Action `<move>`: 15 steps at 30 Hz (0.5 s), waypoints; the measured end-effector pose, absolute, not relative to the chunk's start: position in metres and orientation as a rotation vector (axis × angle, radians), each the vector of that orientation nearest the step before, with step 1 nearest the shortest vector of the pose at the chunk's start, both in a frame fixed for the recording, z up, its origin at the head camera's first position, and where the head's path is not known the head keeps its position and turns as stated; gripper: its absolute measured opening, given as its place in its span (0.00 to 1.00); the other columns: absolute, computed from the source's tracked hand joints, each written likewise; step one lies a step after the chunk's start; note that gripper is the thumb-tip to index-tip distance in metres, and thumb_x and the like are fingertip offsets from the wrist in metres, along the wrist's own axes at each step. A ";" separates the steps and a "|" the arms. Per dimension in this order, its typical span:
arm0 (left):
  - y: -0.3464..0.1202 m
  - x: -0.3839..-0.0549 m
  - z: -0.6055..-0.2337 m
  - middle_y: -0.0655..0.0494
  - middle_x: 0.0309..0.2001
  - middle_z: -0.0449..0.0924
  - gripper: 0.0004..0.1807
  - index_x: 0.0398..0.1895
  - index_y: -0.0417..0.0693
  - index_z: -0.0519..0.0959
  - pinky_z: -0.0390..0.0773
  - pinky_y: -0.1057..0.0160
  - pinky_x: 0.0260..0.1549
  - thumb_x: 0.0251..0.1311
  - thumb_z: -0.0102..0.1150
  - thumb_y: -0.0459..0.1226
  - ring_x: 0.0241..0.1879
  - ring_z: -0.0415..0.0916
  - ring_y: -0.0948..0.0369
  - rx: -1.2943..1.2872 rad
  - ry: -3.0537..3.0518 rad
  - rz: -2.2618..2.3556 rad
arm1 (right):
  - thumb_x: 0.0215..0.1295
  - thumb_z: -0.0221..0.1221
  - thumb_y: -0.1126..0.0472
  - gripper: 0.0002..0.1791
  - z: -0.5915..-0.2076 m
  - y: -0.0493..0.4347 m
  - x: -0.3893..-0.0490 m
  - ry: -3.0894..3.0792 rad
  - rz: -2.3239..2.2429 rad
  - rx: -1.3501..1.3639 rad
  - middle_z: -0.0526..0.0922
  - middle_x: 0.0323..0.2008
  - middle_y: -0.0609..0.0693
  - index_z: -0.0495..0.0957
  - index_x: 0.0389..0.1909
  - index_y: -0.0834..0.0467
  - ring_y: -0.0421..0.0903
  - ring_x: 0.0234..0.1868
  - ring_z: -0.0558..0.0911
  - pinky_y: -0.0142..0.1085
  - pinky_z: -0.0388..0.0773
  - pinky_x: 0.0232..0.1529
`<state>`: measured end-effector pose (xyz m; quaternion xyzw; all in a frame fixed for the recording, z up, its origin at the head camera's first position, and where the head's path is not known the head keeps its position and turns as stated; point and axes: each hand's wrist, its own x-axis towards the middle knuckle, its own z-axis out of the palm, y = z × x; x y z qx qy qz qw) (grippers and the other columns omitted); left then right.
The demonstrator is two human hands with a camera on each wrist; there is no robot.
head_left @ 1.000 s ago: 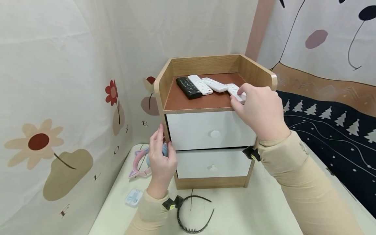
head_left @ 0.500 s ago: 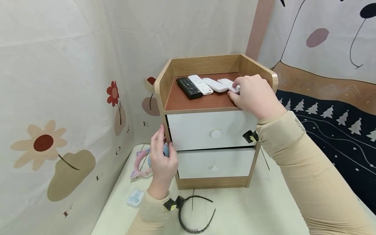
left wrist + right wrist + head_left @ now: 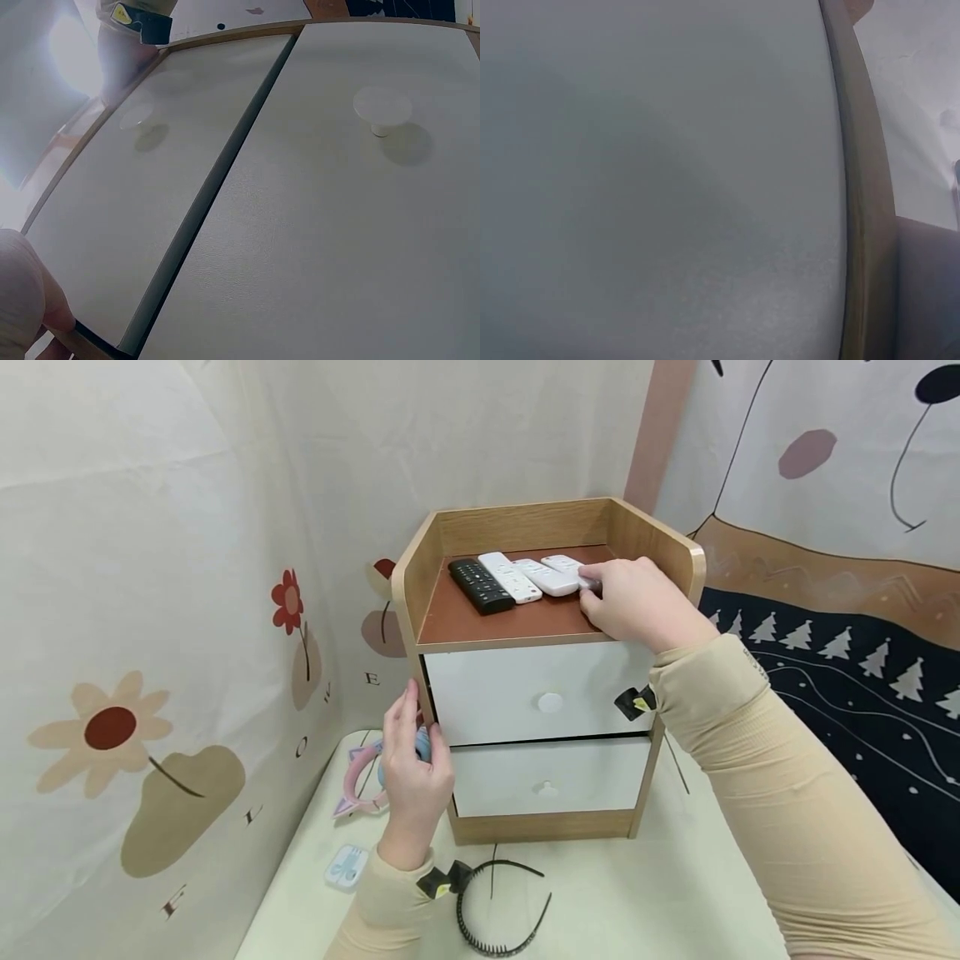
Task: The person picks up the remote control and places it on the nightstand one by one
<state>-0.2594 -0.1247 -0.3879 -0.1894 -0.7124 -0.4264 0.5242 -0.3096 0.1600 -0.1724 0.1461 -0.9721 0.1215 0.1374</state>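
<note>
On the brown top of the small wooden cabinet point(image 3: 517, 628), a black remote control point(image 3: 482, 585) and several white ones lie side by side, slanted. My right hand point(image 3: 645, 603) pinches the near end of the rightmost white remote control point(image 3: 561, 562), covering that end. Immediately left of it are another white remote control point(image 3: 546, 578) and a slimmer white remote control point(image 3: 510, 577). With fingers straight, my left hand point(image 3: 416, 781) rests against the cabinet's left side; part of it point(image 3: 30, 292) shows at the edge of the left wrist view. The right wrist view shows mostly a drawer front.
Two white drawers, the upper drawer point(image 3: 487, 702) and the lower drawer point(image 3: 495, 781), face me with round knobs. Pink cat-ear headphones point(image 3: 356, 781) and a small clear case point(image 3: 347, 867) lie left on the white table point(image 3: 615, 902). A black headband point(image 3: 480, 935) lies in front.
My right hand has moved left and slightly back, bringing the rightmost white remote control closer to the others. The left hand has stayed at the cabinet's side.
</note>
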 end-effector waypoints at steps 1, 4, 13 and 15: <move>-0.125 -0.259 -0.388 0.28 0.66 0.77 0.35 0.81 0.34 0.69 0.75 0.78 0.62 0.69 0.56 0.19 0.57 0.80 0.41 -0.452 -1.707 -1.016 | 0.80 0.45 0.55 0.34 -0.173 0.160 -0.310 -2.816 0.340 0.427 0.78 0.75 0.64 0.68 0.84 0.55 0.65 0.59 0.82 0.58 0.75 0.68; -0.126 -0.260 -0.387 0.29 0.66 0.77 0.35 0.81 0.34 0.70 0.77 0.76 0.62 0.69 0.56 0.20 0.57 0.81 0.41 -0.452 -1.717 -0.997 | 0.81 0.45 0.55 0.35 -0.175 0.160 -0.307 -2.795 0.336 0.444 0.73 0.80 0.65 0.64 0.86 0.57 0.70 0.70 0.78 0.60 0.68 0.78; -0.135 -0.254 -0.390 0.30 0.70 0.76 0.37 0.80 0.34 0.71 0.75 0.75 0.67 0.64 0.59 0.19 0.62 0.80 0.40 -0.497 -1.718 -0.928 | 0.79 0.59 0.61 0.18 -0.222 0.160 -0.288 -2.069 0.593 0.627 0.88 0.61 0.65 0.84 0.62 0.66 0.66 0.63 0.81 0.54 0.72 0.68; -0.137 -0.253 -0.389 0.30 0.69 0.76 0.36 0.76 0.32 0.74 0.73 0.75 0.67 0.60 0.60 0.19 0.63 0.78 0.39 -0.525 -1.648 -0.874 | 0.77 0.61 0.62 0.14 -0.241 0.161 -0.279 -1.861 0.632 0.747 0.91 0.53 0.63 0.86 0.54 0.66 0.64 0.56 0.83 0.48 0.75 0.65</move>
